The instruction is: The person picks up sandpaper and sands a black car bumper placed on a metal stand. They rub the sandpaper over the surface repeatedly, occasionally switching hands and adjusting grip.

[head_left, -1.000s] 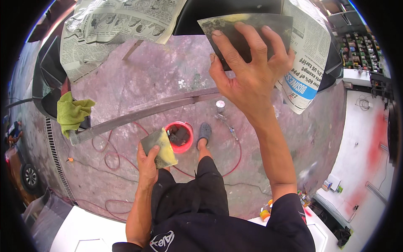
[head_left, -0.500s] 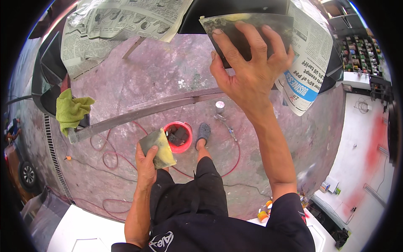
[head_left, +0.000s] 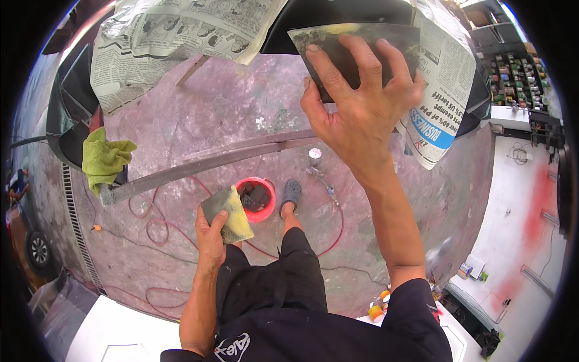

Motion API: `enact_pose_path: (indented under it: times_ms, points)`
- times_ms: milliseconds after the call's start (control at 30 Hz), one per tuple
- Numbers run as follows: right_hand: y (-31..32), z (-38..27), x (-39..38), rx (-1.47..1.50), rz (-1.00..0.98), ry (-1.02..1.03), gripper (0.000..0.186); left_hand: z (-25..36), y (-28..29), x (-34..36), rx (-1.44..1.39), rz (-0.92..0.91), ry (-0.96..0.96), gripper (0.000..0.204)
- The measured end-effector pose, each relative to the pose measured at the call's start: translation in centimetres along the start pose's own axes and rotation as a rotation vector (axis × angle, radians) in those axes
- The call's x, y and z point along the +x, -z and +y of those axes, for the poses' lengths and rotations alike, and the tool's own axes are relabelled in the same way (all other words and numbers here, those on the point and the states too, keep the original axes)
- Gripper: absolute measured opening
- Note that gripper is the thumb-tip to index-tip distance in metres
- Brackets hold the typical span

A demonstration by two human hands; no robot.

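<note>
My left hand (head_left: 210, 242) grips a flat, dark rectangular putty plate (head_left: 232, 216), thumb on top; yellow paste covers its right side. Raised at the upper right, my right hand (head_left: 365, 102) holds a dark flat putty spreader (head_left: 329, 38) with its fingers spread over the face. The thumb is at the left edge and its grip is partly hidden. Yellow paste and grey smears lie along the spreader's far edge, which meets or overlaps a glossy black panel (head_left: 344, 12). I cannot tell whether they touch. Newspaper sheets (head_left: 193, 30) cover the panel on both sides.
A green cloth (head_left: 105, 158) hangs at the left end of a grey bar (head_left: 205, 161) crossing ahead. On the stained floor stand a red bucket (head_left: 270, 205) with dark pieces inside and a small can (head_left: 315, 155). A red hose (head_left: 342, 223) loops around my feet.
The view has shifted very slightly. Both hands keep their holds and almost the same places; my right hand and its spreader barely moved.
</note>
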State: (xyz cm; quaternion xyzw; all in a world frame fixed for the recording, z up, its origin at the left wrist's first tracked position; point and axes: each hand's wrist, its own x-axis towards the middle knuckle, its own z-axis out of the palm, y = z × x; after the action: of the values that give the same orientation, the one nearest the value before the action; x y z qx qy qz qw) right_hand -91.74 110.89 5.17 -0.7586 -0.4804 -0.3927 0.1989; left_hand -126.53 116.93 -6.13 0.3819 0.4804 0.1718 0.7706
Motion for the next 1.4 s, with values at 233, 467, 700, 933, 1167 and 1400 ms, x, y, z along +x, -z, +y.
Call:
enact_pose_path:
  times_ms: [233,467,700,933,1167,1400]
  points:
    - [0.2,-0.2,0.1,-0.008,0.007,0.012,0.041,-0.1,0.1,0.1,-0.007,0.006,0.014,0.037]
    - [0.0,-0.3,-0.2,-0.011,-0.025,0.010,0.042,-0.2,0.2,0.0,-0.002,0.002,0.009,0.037]
    - [0.8,-0.5,0.7,-0.037,-0.046,0.004,0.037,-0.1,0.1,-0.1,0.003,-0.012,0.003,0.037]
    - [2.2,-0.8,0.4,-0.044,-0.111,-0.008,0.036,0.0,-0.5,-0.1,-0.005,-0.011,-0.007,0.036]
    - [2.2,-1.5,-2.5,0.016,-0.092,0.025,0.040,2.3,-3.0,0.3,-0.083,-0.055,-0.032,0.037]
    - [-0.3,-1.3,-2.3,0.033,-0.039,0.077,0.043,3.9,-4.9,0.7,-0.118,-0.078,-0.086,0.036]
